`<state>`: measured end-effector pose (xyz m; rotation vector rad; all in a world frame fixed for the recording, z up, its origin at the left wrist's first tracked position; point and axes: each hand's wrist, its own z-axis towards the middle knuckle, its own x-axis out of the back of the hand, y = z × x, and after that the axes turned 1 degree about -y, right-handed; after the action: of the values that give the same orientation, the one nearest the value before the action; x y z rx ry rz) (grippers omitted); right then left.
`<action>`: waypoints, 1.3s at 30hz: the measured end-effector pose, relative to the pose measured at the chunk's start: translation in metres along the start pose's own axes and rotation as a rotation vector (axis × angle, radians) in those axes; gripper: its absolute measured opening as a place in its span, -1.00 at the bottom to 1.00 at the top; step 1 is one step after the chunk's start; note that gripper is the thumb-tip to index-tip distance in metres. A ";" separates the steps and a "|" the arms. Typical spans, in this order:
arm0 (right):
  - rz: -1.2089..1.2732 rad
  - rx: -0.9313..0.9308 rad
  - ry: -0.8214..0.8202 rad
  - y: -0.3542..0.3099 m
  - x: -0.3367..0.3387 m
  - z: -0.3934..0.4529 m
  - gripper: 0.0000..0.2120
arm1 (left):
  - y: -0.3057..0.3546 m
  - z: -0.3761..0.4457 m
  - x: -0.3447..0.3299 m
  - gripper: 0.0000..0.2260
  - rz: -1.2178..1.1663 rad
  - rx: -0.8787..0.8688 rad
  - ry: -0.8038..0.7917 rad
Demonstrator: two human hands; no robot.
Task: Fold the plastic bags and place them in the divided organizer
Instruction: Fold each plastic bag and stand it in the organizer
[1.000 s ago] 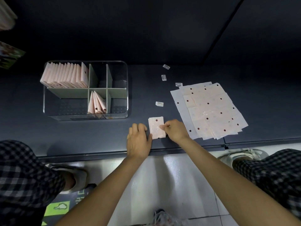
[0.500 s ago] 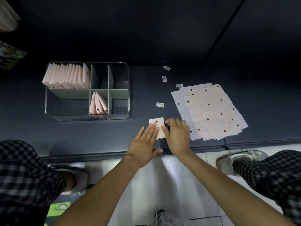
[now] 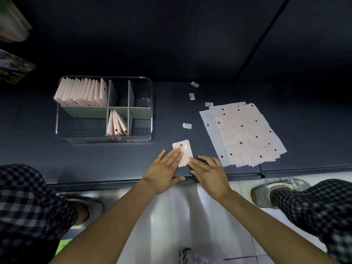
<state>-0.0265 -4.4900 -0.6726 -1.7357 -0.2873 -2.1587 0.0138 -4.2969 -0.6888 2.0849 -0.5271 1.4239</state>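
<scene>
Both hands flat on the work now — the left hand (image 3: 165, 169) has its straight fingers laid over the near-left part of the folded bag (image 3: 183, 153), pressing it to the dark shelf (image 3: 95, 159), and the right hand (image 3: 208, 171) lies beside it, fingers extended, fingertips just touching the bag's near-right corner. Nothing is gripped or pinched; this is a press, both palms open and down.

The bag sits near the shelf's front edge, between the organizer (image 3: 148, 111) off to the far left and the stack (image 3: 245, 134) of unfolded dotted bags to the right. It reads as a small pink rectangle, long axis running away from the person and tilted a touch to the left at the far end, its near end under the fingers.

Handling, by my read: thin, glossy film — next to no weight, limp, and likely to spring open or skate on the smooth shelf if the pressure comes off. The safest hold looks like a pinch across the near short edge, thumb under and fingers on top, so all the layers stay clamped together. Lifted by one layer, it would probably unfold.

In the organizer, folded bags stand on edge in the far-left compartment and in the near-middle one, so this one likely goes in upright too.
</scene>
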 end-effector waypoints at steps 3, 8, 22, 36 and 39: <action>0.023 0.066 0.017 0.004 0.001 0.013 -0.78 | -0.001 0.001 0.002 -0.34 -0.063 0.001 0.028; -0.097 0.198 0.003 0.004 0.006 0.038 -0.85 | -0.002 0.005 0.007 -0.39 -0.167 0.010 0.086; 0.732 -0.659 0.102 -0.018 0.057 0.107 -0.91 | -0.012 -0.003 0.068 -0.88 -0.880 0.484 0.695; 0.786 -0.625 -0.096 -0.093 0.050 0.168 -0.72 | -0.075 -0.040 0.078 -0.84 -0.447 0.455 0.803; 0.701 -0.537 -0.071 -0.099 0.050 0.185 -0.75 | -0.093 -0.040 0.074 -0.80 -0.253 0.635 0.682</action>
<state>0.0913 -4.3378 -0.5758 -1.7943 0.8362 -1.7216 0.0674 -4.2001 -0.6292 1.8012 0.5016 2.1712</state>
